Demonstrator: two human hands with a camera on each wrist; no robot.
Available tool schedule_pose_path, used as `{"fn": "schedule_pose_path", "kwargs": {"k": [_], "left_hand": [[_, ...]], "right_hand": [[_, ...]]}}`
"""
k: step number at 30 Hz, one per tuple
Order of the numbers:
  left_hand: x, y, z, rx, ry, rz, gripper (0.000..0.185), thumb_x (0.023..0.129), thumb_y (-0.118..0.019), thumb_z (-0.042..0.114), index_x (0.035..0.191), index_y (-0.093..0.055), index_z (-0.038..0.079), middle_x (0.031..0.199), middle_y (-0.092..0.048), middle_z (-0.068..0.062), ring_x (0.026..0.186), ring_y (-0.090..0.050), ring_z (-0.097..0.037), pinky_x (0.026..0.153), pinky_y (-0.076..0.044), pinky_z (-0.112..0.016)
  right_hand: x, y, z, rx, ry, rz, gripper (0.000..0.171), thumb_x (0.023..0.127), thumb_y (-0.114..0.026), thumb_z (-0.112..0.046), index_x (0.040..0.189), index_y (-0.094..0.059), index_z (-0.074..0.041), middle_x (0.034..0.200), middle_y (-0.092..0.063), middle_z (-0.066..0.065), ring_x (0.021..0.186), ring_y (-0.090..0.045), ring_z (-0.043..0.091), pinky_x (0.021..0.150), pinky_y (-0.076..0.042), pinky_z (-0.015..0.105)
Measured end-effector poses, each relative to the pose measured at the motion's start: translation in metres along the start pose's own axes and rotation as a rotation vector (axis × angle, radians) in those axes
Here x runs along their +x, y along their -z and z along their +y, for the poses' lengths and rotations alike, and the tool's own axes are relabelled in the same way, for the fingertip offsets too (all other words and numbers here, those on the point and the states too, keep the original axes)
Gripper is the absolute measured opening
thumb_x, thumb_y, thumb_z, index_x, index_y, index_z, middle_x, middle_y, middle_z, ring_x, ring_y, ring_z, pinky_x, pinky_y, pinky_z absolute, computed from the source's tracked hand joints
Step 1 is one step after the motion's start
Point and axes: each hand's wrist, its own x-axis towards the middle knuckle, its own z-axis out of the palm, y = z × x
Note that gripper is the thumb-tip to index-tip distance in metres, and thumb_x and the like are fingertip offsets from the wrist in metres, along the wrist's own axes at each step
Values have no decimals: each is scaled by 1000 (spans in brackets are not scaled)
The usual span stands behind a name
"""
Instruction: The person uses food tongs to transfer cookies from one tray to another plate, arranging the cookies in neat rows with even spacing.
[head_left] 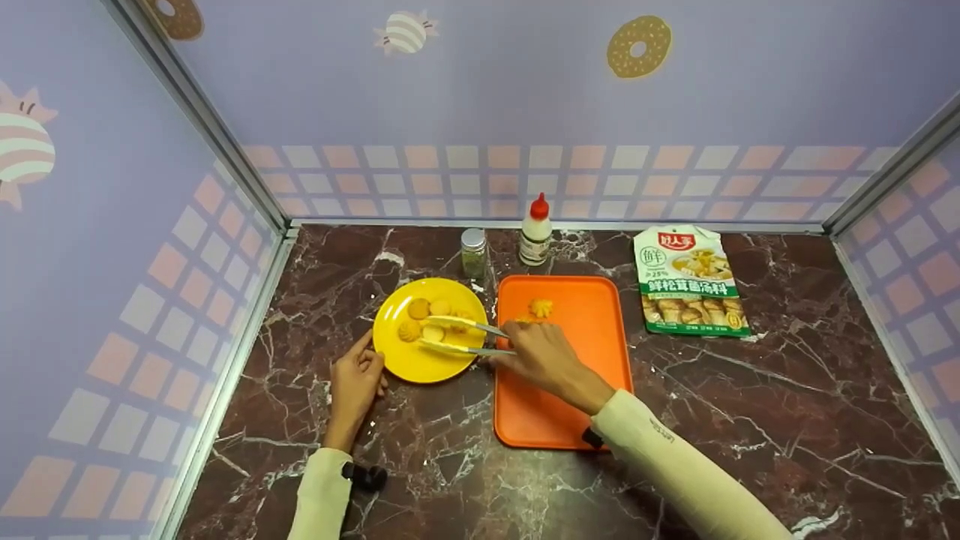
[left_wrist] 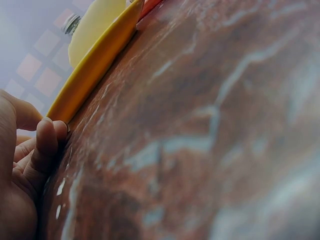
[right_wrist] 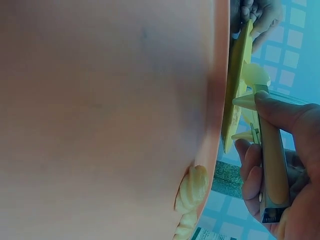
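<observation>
Two hands over the worktop (head_left: pixel 420 465) from the head view: right hand (head_left: pixel 536 356) curled round tongs (head_left: pixel 465 336), long axis pointing left from the tray (head_left: pixel 592 375) over the plate (head_left: pixel 412 367), tips astride a snack (head_left: pixel 433 334); left hand (head_left: pixel 356 379) at the plate's near-left rim, fingers loosely bent, holding nothing. From the left wrist, fingertips (left_wrist: pixel 52 132) touching worktop beside the plate (left_wrist: pixel 95 70). From the right wrist, fingers (right_wrist: pixel 280 117) pinching the tongs (right_wrist: pixel 272 165), plate (right_wrist: pixel 237 75) just beyond the tray's (right_wrist: pixel 100 110) edge.
</observation>
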Motion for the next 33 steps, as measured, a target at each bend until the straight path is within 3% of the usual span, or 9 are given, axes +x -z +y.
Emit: {"fn": "schedule_pose_path", "kwargs": {"k": [10, 16, 26, 33], "left_hand": [[1, -1, -2, -6, -2, 1, 52, 105, -63, -3, 157, -56, -6, 78, -70, -17, 46, -59, -15, 39, -49, -24], [1, -1, -1, -14, -23, 15, 51, 105, -65, -4, 155, -57, -8, 80, -71, -20, 44, -58, -15, 37, -48, -23], [1, -6, 1, 13, 26, 65, 50, 103, -62, -10, 153, -57, -12, 78, -67, -29, 44, -56, -19, 36, -44, -21], [2, -4, 2, 17, 18, 40, 51, 104, -64, -7, 154, -58, -8, 80, -69, -26, 45, -57, -15, 38, -46, -20]], "right_hand": [[-17, 6, 8, -4, 4, 32, 39, 93, -91, -35, 108, -69, -6, 82, -74, 8, 57, -66, 23, 50, -55, 39], [-29, 7, 15, 0, 3, 84, 44, 91, -93, -36, 112, -66, -7, 76, -71, 4, 52, -60, 20, 48, -53, 38], [-43, 9, 24, 0, -13, 119, 40, 88, -95, -31, 106, -69, -6, 78, -73, 6, 56, -63, 21, 50, -55, 38], [-51, 13, 29, 11, -40, 138, 43, 85, -98, -31, 109, -73, -4, 81, -75, 7, 60, -66, 23, 53, -57, 39]]}}
